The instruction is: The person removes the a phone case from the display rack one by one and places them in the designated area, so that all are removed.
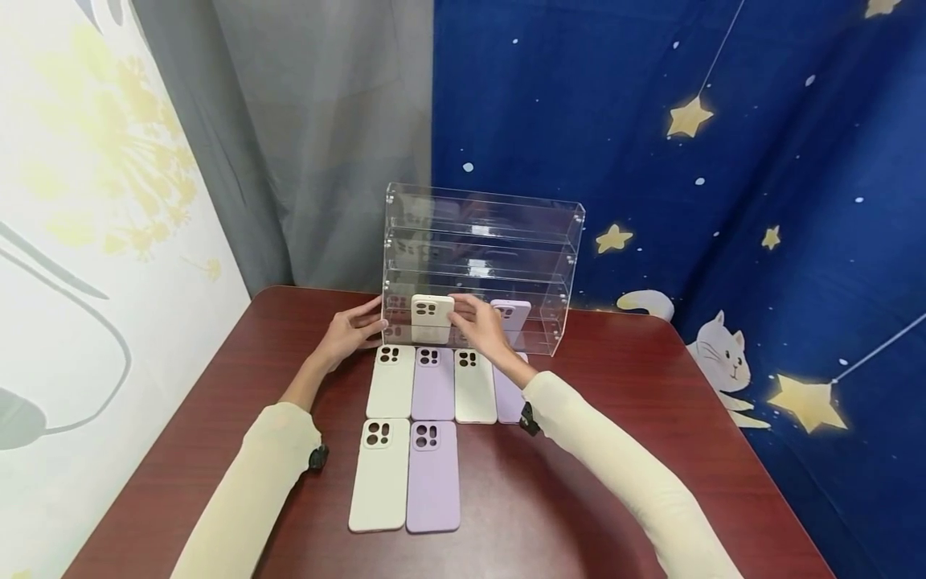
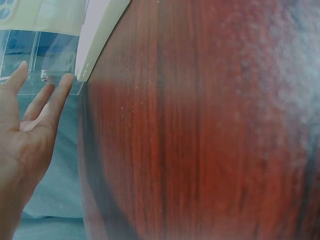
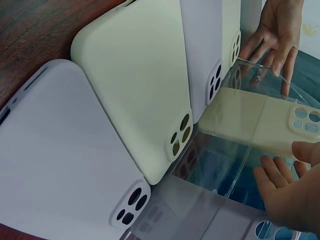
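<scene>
A cream phone case (image 1: 432,312) stands upright on the lowest tier of a clear acrylic display stand (image 1: 481,213). My right hand (image 1: 481,326) is at its right edge, thumb and fingertips right by the upper corner. In the right wrist view the fingers of that hand are loosely extended, not wrapped round the case. My left hand (image 1: 346,334) is at the stand's left side, its straight, spread fingers touching the clear side panel. A lilac phone case (image 1: 515,315) stands on the same tier, right of my right hand.
In front of the stand a row of cream and lilac cases (image 1: 432,394) lies flat on the dark red table (image 1: 579,482). Nearer me lie another cream case (image 1: 379,482) and another lilac case (image 1: 434,486). Curtains (image 1: 521,104) hang behind the table.
</scene>
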### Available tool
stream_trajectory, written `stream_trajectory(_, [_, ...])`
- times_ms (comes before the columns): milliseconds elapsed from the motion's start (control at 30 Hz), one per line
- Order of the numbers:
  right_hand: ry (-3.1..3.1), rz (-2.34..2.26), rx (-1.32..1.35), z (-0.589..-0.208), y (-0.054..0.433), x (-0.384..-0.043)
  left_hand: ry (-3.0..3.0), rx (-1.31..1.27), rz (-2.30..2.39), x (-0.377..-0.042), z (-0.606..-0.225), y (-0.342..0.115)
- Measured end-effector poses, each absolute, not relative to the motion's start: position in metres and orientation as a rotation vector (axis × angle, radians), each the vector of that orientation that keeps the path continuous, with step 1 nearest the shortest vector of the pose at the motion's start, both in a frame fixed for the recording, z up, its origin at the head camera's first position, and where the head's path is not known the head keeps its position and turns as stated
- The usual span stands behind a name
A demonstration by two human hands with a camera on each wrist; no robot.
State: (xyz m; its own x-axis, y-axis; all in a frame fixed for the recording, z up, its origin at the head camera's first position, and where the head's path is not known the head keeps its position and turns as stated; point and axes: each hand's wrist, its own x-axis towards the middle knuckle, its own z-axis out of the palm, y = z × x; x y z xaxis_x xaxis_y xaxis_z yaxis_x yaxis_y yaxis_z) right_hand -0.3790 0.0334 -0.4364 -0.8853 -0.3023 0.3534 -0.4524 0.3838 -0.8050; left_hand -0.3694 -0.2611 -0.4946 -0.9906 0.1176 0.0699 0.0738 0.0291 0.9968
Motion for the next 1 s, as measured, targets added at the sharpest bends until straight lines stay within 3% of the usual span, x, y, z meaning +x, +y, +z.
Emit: stream_trajectory(1000, [-2.423, 1.483, 0.655, -0.4, 0.044, -0.371, 2.27, 0.201, 2.133, -0.367, -0.493, -0.26])
